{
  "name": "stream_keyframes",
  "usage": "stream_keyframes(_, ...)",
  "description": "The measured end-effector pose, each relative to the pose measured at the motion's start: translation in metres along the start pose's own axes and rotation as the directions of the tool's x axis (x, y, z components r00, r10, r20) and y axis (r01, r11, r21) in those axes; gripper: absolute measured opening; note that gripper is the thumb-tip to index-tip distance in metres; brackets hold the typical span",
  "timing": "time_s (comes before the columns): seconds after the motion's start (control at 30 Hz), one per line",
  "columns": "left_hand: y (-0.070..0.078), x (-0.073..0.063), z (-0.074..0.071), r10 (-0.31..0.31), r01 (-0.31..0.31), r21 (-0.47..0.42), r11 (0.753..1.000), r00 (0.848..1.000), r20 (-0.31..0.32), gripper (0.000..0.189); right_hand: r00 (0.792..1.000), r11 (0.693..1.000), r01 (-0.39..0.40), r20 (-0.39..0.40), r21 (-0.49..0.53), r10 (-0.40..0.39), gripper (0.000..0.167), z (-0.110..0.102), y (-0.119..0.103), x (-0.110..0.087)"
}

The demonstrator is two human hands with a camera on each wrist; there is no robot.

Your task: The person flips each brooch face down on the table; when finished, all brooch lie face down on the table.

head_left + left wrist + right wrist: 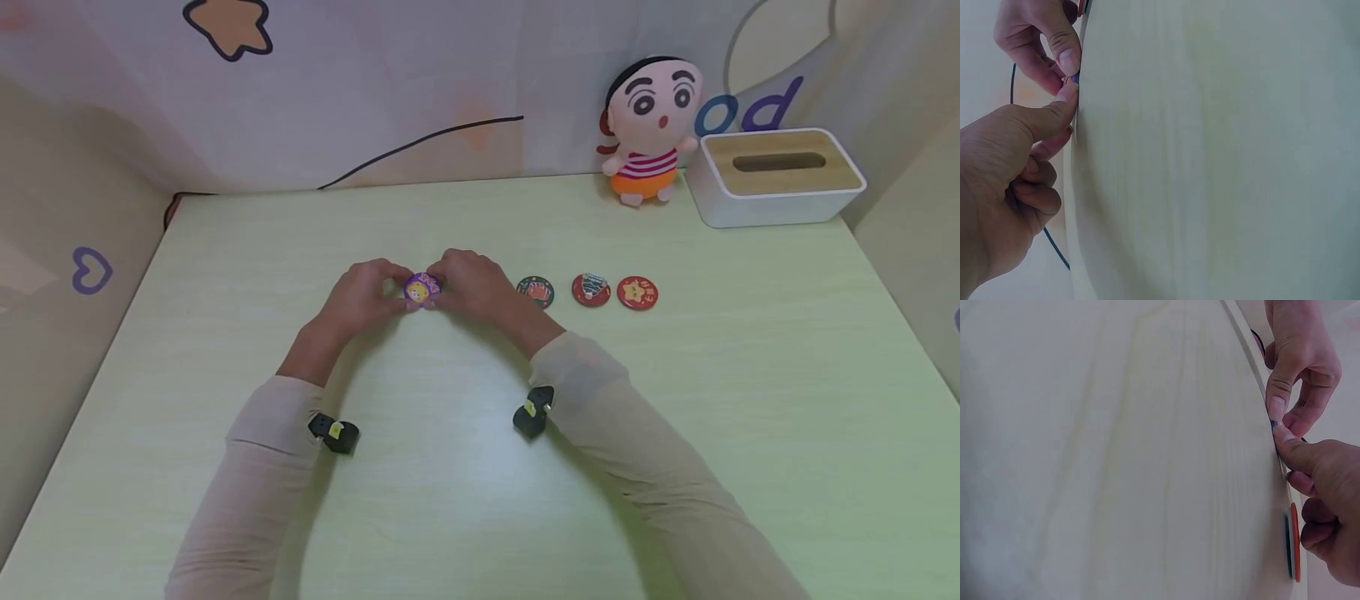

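A small round purple badge [422, 289] with a yellow cartoon figure is held between both hands, toward the back of the table. My left hand [362, 292] pinches its left edge between thumb and forefinger. On the opposite edge, the thumb and fingers of my right hand [471, 283] grip it too. In the left wrist view only a sliver of the badge [1075, 79] shows between the thumbs. To the right lie a dark green badge [536, 289], partly covered by the right wrist, a red badge with a tree [591, 289] and a red badge with a star [637, 292].
At the back right, a plush doll [647, 133] in a striped top sits against the wall. Beside it stands a white tissue box [780, 208] with a wooden lid. Patterned cloth walls [420, 83] enclose the pale table [435, 517] at the back and sides.
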State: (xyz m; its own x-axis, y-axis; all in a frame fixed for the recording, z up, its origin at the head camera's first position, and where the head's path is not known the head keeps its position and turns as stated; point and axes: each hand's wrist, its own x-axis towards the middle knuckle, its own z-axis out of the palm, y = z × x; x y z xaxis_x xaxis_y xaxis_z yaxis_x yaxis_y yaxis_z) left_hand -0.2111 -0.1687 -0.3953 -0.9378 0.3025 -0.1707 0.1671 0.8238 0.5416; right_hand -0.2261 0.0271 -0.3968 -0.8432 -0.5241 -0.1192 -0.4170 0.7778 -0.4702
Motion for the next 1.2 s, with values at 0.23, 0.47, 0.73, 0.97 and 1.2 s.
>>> stream_keyframes(0.23, 0.0017, -0.0004, -0.0001, -0.018, 0.018, -0.009, 1.0, 1.0, -0.007, 0.044, 1.0, 1.0, -0.005, -0.009, 0.006, 0.005, 0.048, 0.0002, -0.0001, 0.0)
stream_keyframes(0.47, 0.0018, -0.0001, 0.0004, -0.013, 0.012, -0.027, 1.0, 1.0, -0.016, 0.044, 1.0, 1.0, 0.011, -0.018, 0.001, -0.011, 0.048, -0.0009, 0.0011, -0.0001)
stream_keyframes(0.73, 0.004, -0.0008, -0.0014, 0.003, -0.003, -0.023, 1.0, 1.0, -0.022, 0.047, 1.0, 0.999, 0.003, -0.025, 0.043, -0.002, 0.051, -0.0001, 0.0018, 0.0001)
stream_keyframes(0.97, 0.0052, -0.0021, -0.0025, 0.011, -0.011, -0.006, 1.0, 0.999, -0.05, 0.046, 0.999, 0.998, 0.006, -0.041, 0.057, -0.004, 0.046, 0.0004, 0.0016, -0.0011)
stream_keyframes(1.2, 0.0049, -0.0031, -0.0017, -0.013, 0.011, -0.038, 0.999, 0.998, -0.065, 0.043, 0.999, 0.996, 0.008, -0.042, 0.083, -0.004, 0.044, 0.0017, 0.0027, -0.0012)
